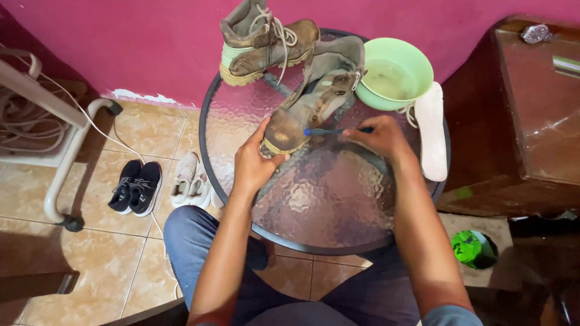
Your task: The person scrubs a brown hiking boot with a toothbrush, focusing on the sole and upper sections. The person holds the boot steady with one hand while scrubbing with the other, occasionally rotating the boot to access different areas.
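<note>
Two hands work one muddy boot (305,115) lying on its side mid-bench: the left hand (254,163) is curled around the toe to brace it, and the right hand (380,136) is closed on a toothbrush (332,131) whose bristles touch the toe. With the glass bench (326,199) likely wet, a hard stroke could slide the boot out of that grip. Just beyond the right hand, the green bowl (396,72) of water could be knocked and spill toward the white insole (432,130) or the far boot (266,39).
</note>
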